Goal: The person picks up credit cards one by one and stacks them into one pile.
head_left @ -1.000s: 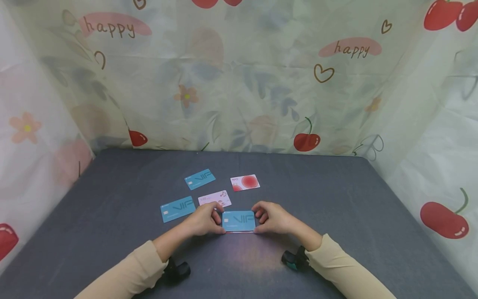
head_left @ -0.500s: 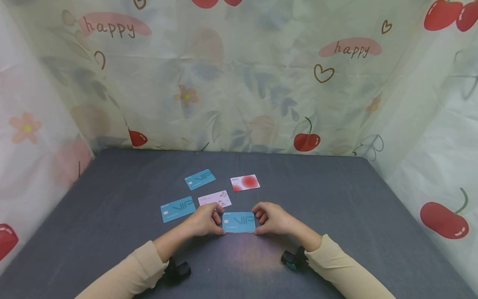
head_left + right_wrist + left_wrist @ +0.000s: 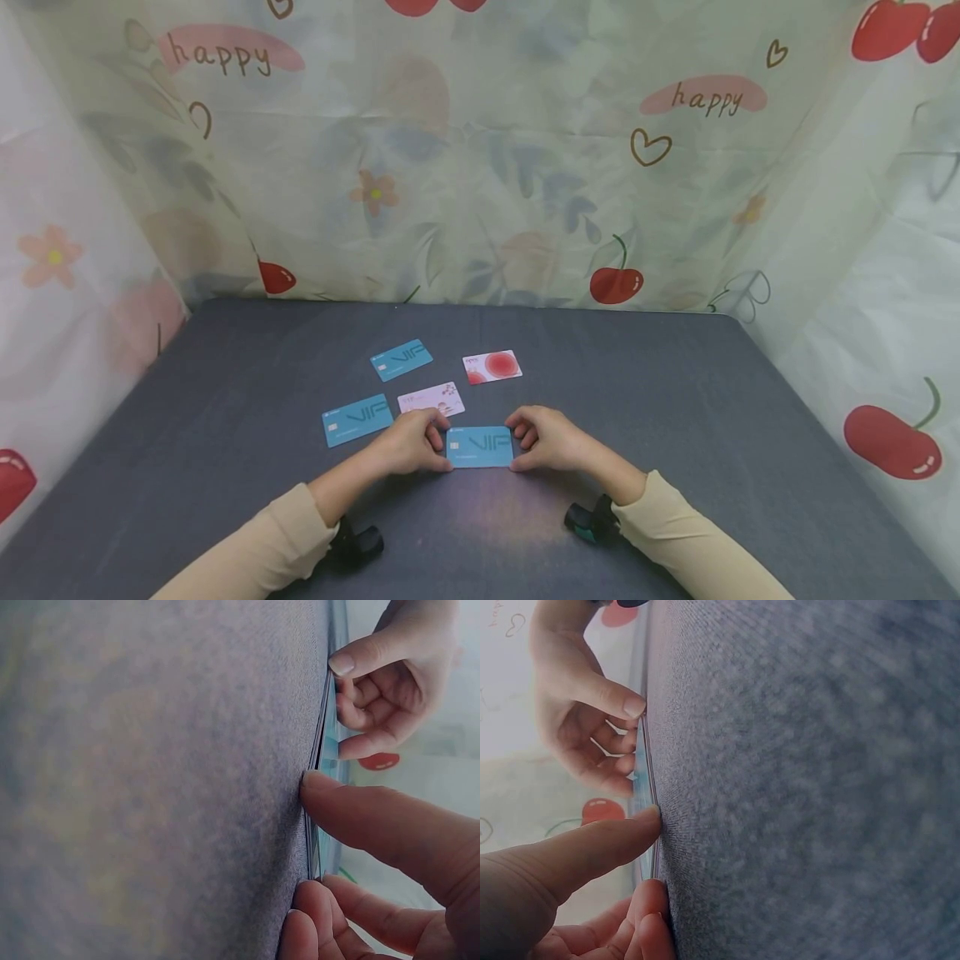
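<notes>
Card stack point(image 3: 480, 448), blue VIP face up, sits on the desk point(image 3: 637, 375) between both hands. Reddish strip below the top card a second ago is gone from head view; reads as nearly squared. Left hand point(image 3: 411, 442) and right hand point(image 3: 551, 438): fingers curled, nearly closed, pinching opposite ends. Four loose cards point(image 3: 357, 420) lie beyond and left.

Dark grey fabric tabletop point(image 3: 712, 450). Near middle, card stack point(image 3: 480, 448). From it: red-and-white card point(image 3: 492, 367), 12 o'clock; pink card point(image 3: 431, 397), 10–11; blue VIP card point(image 3: 401, 360) beyond, same bearing; second blue VIP card point(image 3: 357, 421), 9–10.
</notes>
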A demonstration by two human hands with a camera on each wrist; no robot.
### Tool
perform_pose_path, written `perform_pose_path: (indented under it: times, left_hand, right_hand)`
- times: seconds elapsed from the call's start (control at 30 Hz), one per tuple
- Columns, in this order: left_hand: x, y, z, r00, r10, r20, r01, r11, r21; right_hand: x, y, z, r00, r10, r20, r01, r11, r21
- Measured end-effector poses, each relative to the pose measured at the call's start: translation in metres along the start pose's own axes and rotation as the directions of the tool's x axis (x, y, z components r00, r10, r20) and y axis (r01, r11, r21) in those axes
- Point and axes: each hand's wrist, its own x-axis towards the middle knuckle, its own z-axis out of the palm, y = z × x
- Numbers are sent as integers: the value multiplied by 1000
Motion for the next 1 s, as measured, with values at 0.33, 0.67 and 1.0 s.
perform_pose_path:
  times: [0.33, 0.67, 1.0]
  left_hand:
    - [0, 1, 0, 1000, -8, -1, 8, 1000, 8]
    - [1, 1, 0, 1000, -11, -1, 11, 1000, 10]
    - [1, 0, 0, 1000, 7, 1, -7, 1000, 16]
  right_hand:
    - [-1, 0, 0, 1000, 19, 3, -19, 1000, -2]
    - [0, 0, 0, 1000, 24, 10, -24, 1000, 5]
    - [1, -1, -1, 1000, 16, 16, -17, 1000, 4]
